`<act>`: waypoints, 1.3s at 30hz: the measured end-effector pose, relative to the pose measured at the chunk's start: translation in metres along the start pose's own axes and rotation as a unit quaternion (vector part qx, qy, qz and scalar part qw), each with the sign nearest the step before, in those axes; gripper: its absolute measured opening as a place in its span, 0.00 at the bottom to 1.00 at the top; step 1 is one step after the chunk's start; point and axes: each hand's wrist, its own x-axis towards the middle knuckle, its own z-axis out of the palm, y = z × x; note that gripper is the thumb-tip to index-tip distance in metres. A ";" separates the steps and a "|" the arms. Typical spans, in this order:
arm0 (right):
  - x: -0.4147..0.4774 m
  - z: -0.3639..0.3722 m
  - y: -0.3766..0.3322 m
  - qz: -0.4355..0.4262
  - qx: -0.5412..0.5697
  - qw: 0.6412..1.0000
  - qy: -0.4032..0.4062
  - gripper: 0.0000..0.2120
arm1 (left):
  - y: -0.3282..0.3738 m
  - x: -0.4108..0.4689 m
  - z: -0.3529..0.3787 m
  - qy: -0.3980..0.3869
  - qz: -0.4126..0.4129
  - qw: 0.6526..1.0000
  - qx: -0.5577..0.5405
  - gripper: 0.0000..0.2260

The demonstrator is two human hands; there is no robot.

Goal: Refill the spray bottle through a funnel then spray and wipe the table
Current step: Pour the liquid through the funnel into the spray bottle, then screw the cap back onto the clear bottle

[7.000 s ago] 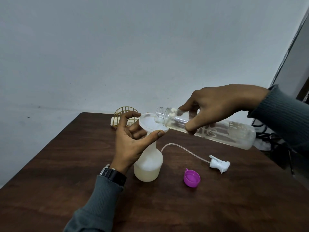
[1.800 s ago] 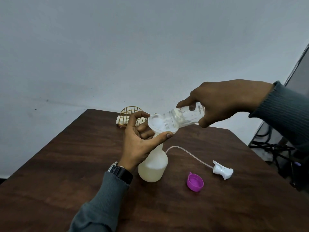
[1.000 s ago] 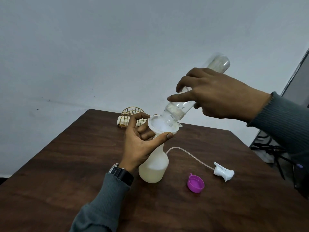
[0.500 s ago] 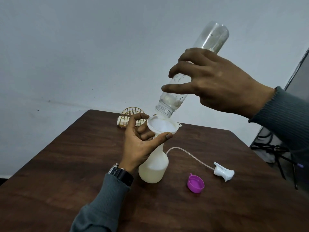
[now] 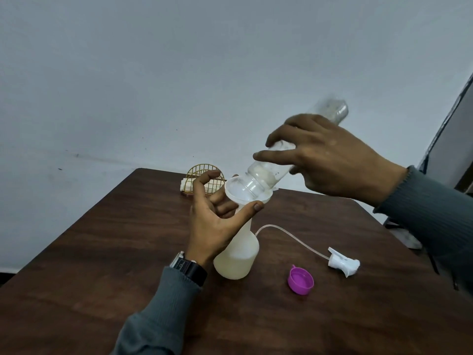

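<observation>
While the left hand [image 5: 212, 224] pinched the funnel [image 5: 234, 189] atop the spray bottle [image 5: 240, 257], the right hand [image 5: 337, 165] gripped a clear bottle [image 5: 266, 172] tipped into it.

Clear plastic bottle [image 5: 263, 172] (glossy), wood-grain table [image 5: 102, 252]

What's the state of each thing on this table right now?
spray bottle: upright, open, partly filled.
funnel: seated in the spray bottle's neck.
clear bottle: uncapped, tipped mouth-down into the funnel, nearly empty.
purple cap: off, open side up on the table.
spray head: off, lying on the table, tube attached.
left hand: grip on the funnel rim.
right hand: grip on the clear bottle.
</observation>
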 end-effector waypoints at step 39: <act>-0.091 0.039 -0.194 0.452 0.682 0.562 0.122 0.33 | 0.013 -0.116 -0.023 -0.079 0.020 0.985 0.153 0.33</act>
